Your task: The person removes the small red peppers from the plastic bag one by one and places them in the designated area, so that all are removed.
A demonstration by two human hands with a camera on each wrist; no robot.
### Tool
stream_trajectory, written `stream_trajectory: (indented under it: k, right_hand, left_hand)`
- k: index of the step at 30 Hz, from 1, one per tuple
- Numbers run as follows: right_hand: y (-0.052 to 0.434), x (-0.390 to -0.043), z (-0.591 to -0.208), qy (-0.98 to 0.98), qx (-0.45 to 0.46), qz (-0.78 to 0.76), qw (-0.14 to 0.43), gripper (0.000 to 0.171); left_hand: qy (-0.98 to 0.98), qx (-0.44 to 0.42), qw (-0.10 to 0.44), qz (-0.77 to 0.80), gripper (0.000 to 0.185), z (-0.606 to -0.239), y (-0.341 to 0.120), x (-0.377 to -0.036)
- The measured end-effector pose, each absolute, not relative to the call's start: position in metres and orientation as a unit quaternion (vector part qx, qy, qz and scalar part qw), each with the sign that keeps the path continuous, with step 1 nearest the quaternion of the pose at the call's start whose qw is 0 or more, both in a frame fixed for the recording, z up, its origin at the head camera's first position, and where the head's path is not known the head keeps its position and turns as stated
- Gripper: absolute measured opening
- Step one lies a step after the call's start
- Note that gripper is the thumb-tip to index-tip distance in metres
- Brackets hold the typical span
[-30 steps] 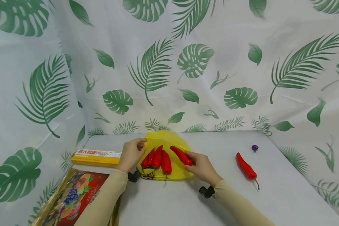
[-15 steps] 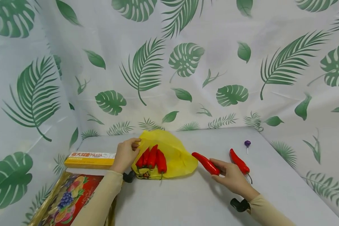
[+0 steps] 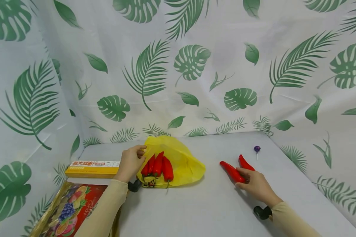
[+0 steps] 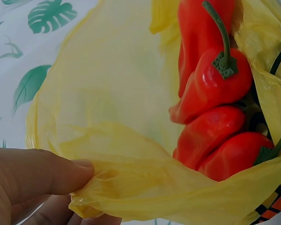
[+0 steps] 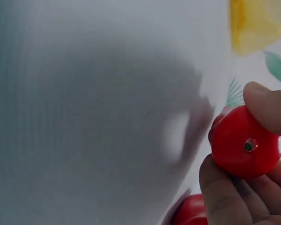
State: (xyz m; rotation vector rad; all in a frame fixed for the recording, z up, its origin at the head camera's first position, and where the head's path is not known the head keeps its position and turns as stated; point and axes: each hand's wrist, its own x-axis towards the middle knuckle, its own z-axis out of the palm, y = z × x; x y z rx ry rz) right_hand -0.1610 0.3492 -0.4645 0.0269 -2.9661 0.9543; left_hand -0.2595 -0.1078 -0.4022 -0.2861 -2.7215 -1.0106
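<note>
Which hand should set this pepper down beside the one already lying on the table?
Right. The right hand already grips the red pepper, close beside the loose pepper. The left hand is pinching the yellow bag open.

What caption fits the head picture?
Left hand pinches the yellow bag of peppers; right hand holds a red pepper.

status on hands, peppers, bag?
Left hand pinches yellow bag rim, three peppers inside. Right hand grips red pepper beside another pepper on table. Nothing in the way.
</note>
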Motion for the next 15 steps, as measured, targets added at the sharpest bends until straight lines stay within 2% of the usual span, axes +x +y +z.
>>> stream_trajectory:
  k: [8,15]
  right_hand:
    - [0.350,-0.172,-0.468,-0.960,-0.006,0.280,0.006,0.075]
    - [0.344,-0.173,-0.463,-0.966,0.001,0.256,0.034,0.079]
  left_hand:
    - [-0.929,-0.093,0.111,-0.341,0.040,-0.404,-0.111,-0.260]
    - [-0.927,-0.095,0.109,-0.346,0.040,-0.403,-0.109,-0.259]
